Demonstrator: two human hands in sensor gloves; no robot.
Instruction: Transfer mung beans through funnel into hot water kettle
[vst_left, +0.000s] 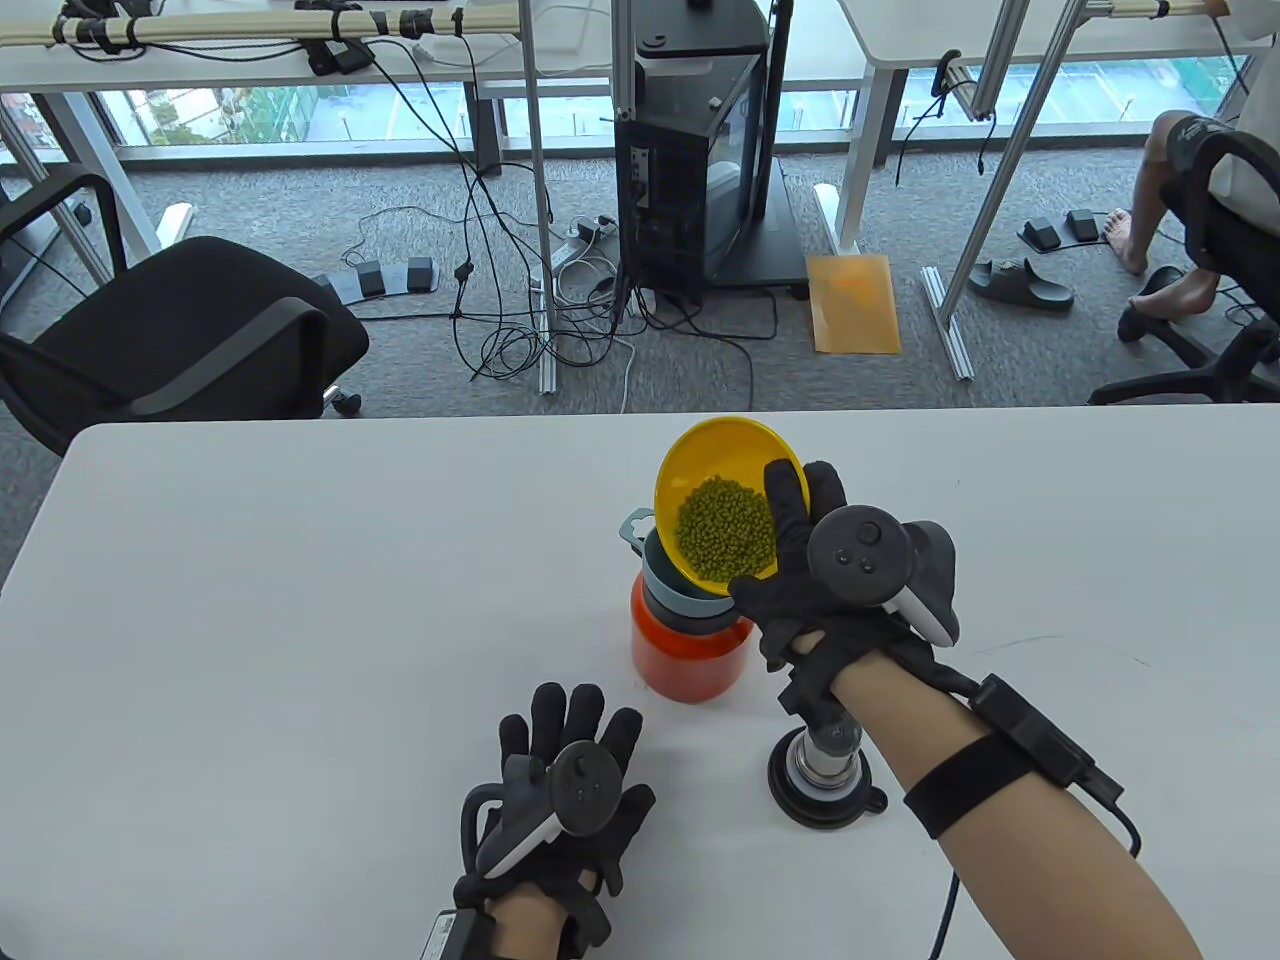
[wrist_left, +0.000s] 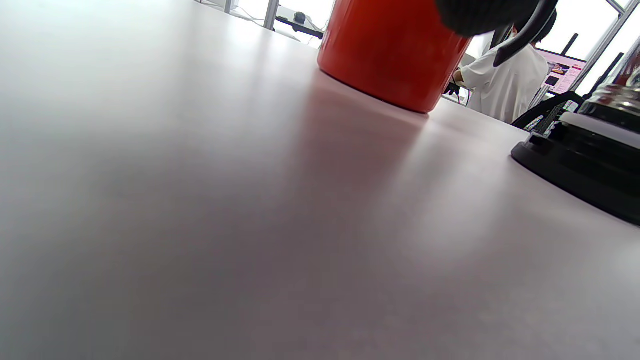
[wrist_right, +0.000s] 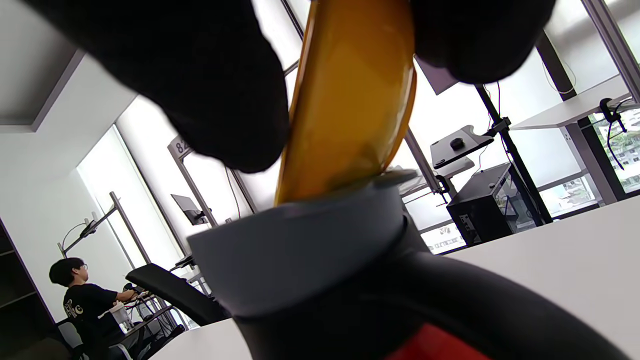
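Bowl: a yellow bowl (vst_left: 728, 480) of mung beans (vst_left: 727, 531) is tipped steeply, mouth toward the camera, low rim over the grey funnel (vst_left: 668, 585).
Kettle: the red kettle (vst_left: 690, 655) stands upright mid-tabletop (vst_left: 250, 600), funnel in its mouth.
Right hand: the right hand (vst_left: 830, 580) grips the bowl's right rim, fingers up its edge.
Left hand: the left hand (vst_left: 560, 790) lies flat, fingers spread, near the kettle.
Lid: a lid (vst_left: 825, 775) stands just right of the kettle.

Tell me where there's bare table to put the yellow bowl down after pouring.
Bare table lies left of the red kettle, beyond the left hand. Another patch lies right of the right hand. It is crowded around the kettle, funnel and lid.
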